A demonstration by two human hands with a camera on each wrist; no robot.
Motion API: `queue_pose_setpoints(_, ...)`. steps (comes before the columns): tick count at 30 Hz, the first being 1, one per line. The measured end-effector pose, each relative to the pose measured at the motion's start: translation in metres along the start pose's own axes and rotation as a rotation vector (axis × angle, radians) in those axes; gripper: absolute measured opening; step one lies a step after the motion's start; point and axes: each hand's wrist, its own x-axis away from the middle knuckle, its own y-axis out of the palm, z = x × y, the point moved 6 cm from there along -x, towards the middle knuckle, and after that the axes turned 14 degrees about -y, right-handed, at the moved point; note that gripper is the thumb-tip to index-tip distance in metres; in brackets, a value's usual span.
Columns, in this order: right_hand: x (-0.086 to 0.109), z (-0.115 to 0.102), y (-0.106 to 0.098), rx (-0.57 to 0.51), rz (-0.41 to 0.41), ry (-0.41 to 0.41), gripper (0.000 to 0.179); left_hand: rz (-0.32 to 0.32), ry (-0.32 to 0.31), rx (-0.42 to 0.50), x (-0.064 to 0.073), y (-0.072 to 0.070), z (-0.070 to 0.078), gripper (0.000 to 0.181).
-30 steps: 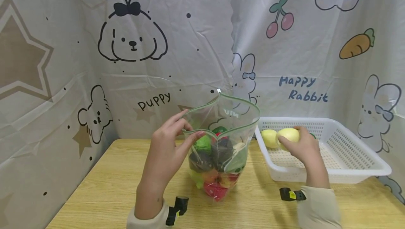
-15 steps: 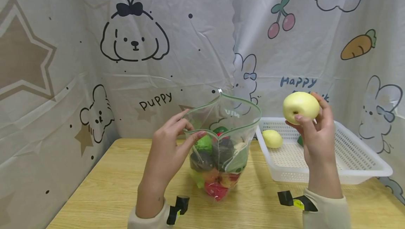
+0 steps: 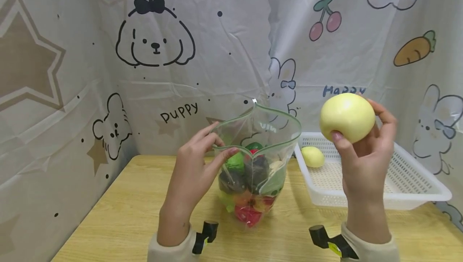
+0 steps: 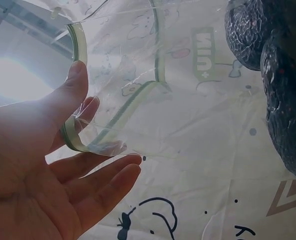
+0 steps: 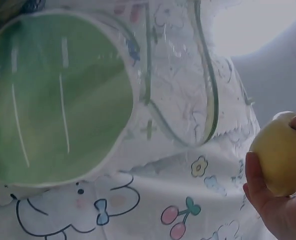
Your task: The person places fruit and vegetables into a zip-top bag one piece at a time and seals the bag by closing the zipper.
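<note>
A clear zip bag [image 3: 276, 145] with a green rim stands upright on the table, its mouth spread wide. My left hand [image 3: 193, 165] pinches the near left part of that rim between thumb and fingers; the left wrist view shows the thumb on the green strip [image 4: 79, 47]. Inside the bag are dark bumpy avocados [image 3: 257, 175], a bright green piece and a red piece [image 3: 248, 215] at the bottom. My right hand [image 3: 369, 161] grips a round pale yellow fruit [image 3: 347, 117], apple-like, raised to the right of the bag and apart from it.
A white perforated plastic basket [image 3: 416, 198] stands on the right of the wooden table [image 3: 123, 217]. A second yellow fruit [image 3: 312, 157] lies in its left corner. A printed cloth [image 3: 231, 77] closes off the back and sides.
My right hand has lifted the yellow fruit out of the basket, then brought it higher and closer to the camera. The left hand keeps its hold on the bag's rim.
</note>
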Motion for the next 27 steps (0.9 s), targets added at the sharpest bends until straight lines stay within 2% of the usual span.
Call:
queue_pose_setpoints(3,0.002,-0.008,0.012,-0.029,-0.019,-0.047,0.074,0.003,0.007,-0.005,-0.001,0.0,0.001,0.023)
queue_pose_setpoints(8,0.009,-0.013,0.027,-0.058,-0.1,-0.091,0.082,0.004,0.011,-0.008,-0.001,0.0,0.0,0.023)
queue_pose_setpoints(16,0.02,-0.009,0.041,0.021,-0.232,-0.133,0.081,0.0,0.005,-0.008,0.0,0.0,0.0,0.023)
queue_pose_setpoints(19,0.024,-0.007,0.046,0.108,-0.293,-0.154,0.08,-0.002,0.002,-0.004,0.0,0.0,0.0,0.023)
queue_pose_setpoints(23,0.026,-0.005,0.051,0.295,-0.376,-0.198,0.077,-0.007,-0.004,0.006,-0.001,0.0,0.001,0.023)
queue_pose_setpoints(27,0.027,-0.002,0.053,0.432,-0.429,-0.244,0.075,-0.006,-0.003,0.001,-0.001,0.001,0.001,0.034)
